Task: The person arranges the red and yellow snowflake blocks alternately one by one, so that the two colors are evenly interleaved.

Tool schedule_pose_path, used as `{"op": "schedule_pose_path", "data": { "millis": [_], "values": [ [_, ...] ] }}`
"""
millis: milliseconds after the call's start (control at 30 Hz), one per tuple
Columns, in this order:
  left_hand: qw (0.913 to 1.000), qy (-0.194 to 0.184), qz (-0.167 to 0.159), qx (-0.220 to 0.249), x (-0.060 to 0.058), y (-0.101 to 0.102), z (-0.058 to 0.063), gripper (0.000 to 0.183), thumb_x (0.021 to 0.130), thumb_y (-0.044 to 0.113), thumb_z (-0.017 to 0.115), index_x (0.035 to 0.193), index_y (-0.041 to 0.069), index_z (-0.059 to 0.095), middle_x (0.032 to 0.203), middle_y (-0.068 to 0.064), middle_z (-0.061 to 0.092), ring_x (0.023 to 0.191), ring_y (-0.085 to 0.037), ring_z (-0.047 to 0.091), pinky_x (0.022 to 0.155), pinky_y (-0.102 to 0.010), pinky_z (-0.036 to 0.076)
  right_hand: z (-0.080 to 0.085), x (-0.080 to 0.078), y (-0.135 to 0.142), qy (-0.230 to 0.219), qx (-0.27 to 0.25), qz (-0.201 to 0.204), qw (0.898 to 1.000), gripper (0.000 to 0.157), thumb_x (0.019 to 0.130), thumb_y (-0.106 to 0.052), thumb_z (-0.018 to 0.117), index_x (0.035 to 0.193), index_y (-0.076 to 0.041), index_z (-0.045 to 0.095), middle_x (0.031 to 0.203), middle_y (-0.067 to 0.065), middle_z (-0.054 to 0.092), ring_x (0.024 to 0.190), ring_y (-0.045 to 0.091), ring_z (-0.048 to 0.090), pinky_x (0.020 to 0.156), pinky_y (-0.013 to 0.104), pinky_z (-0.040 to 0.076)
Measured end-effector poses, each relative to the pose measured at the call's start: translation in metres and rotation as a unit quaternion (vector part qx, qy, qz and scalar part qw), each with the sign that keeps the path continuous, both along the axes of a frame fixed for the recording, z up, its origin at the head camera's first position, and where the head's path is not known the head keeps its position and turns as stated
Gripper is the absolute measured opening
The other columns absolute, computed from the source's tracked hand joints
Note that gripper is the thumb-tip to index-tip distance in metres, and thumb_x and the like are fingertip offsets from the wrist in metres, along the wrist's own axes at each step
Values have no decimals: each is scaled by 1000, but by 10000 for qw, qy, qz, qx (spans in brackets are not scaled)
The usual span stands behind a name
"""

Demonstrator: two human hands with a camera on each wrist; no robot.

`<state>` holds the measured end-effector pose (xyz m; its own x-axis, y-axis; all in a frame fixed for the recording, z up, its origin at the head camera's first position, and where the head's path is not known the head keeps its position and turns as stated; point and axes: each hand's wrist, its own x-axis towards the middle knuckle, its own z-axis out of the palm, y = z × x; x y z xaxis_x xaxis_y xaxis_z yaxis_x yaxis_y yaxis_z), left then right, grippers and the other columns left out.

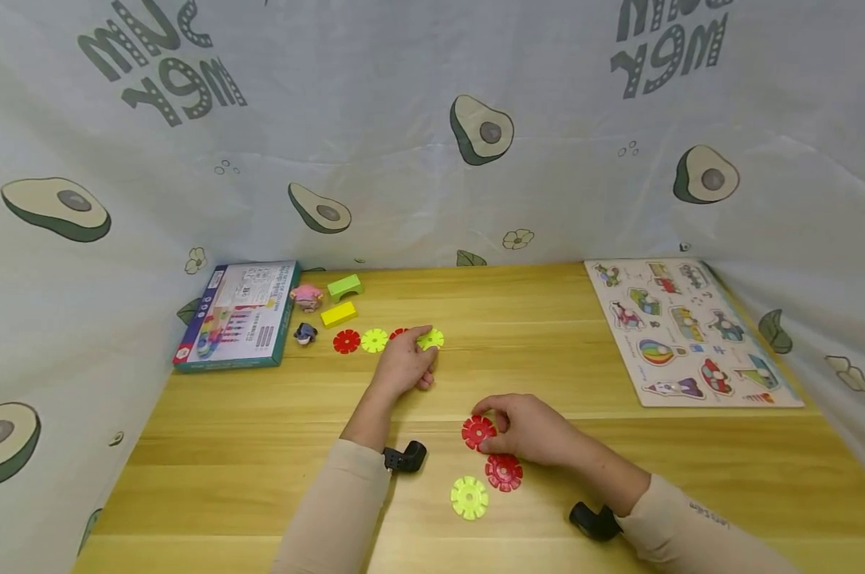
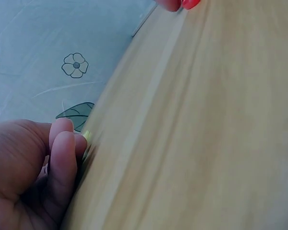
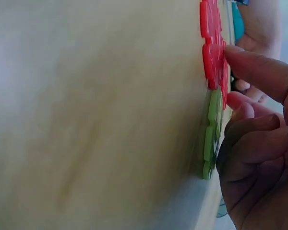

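Note:
A row of notched plastic building discs lies on the table: a red disc (image 1: 347, 341), a yellow-green disc (image 1: 374, 340), another red one partly hidden by my left hand (image 1: 403, 363), and a yellow-green disc (image 1: 432, 340) at the right end. My left thumb and index finger pinch that end disc; its edge (image 2: 87, 136) shows at the fingertips in the left wrist view. Nearer me, my right hand (image 1: 536, 429) holds a red disc (image 1: 478, 432) between thumb and index finger. Beside it lie a second red disc (image 1: 504, 473) and a yellow-green disc (image 1: 469, 498).
Left of the row are a boxed set (image 1: 241, 315), a pink figure (image 1: 307, 297), a small grey-blue figure (image 1: 305, 334), a green arch block (image 1: 345, 287) and a yellow block (image 1: 339, 314). A picture puzzle board (image 1: 690, 335) lies at the right. A printed cloth (image 1: 403, 143) hangs behind the table.

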<state>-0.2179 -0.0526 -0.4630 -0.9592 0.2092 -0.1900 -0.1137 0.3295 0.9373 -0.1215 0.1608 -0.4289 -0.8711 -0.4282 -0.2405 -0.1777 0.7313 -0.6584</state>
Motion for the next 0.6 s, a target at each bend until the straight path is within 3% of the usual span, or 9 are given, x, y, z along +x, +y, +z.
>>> {"op": "schedule_pose_path", "data": {
  "millis": [333,600],
  "values": [
    [10000,-29,70,-46,1,1,2,46,92,13,56,137,12,44,62,-11,57,42,-17,56,45,-36,54,1,-1,-5,-40,307,-174,9994,36,69,-29,82,95,-25,58,69,-1,49,56,13,44,47,25,37],
    [9999,-46,58,-78,2,1,4,47,92,12,56,137,12,44,62,-11,57,41,-17,56,45,-36,54,6,-1,-6,-50,33,-232,9997,32,71,-21,80,88,-22,53,74,0,51,60,14,47,49,26,42]
  ]
}}
